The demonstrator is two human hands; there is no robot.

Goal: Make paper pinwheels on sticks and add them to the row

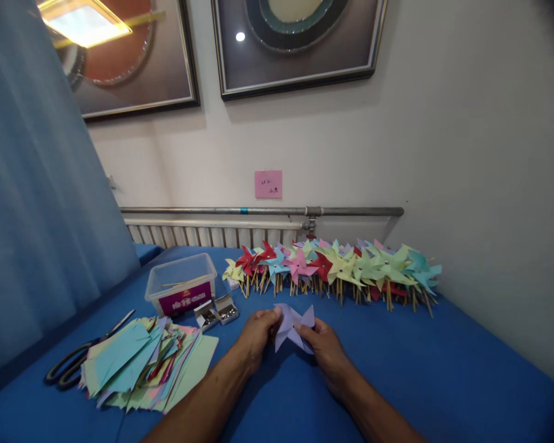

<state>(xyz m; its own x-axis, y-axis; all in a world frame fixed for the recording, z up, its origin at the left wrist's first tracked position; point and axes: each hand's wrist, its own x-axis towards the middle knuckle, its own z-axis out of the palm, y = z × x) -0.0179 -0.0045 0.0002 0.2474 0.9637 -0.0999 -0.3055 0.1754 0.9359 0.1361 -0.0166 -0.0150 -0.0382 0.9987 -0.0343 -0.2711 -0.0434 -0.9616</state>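
Observation:
A purple paper pinwheel (288,323) is held up between my two hands, just above the blue tabletop. My left hand (261,329) pinches its upper left blade. On the other side, my right hand (322,342) grips it, the thumb pressed near its centre. No stick shows on this pinwheel. To the left of my hands, two small open boxes of pins (216,311) stand side by side. A loose pile of coloured paper sheets (152,363) lies beyond my left forearm.
Finished pinwheels on sticks (341,267) lie in a long row along the back. A clear plastic tub (181,286) with a few sticks stands back left. Black-handled scissors (80,357) lie by the paper. A blue curtain (41,184) hangs at left; a radiator (203,234) lines the wall.

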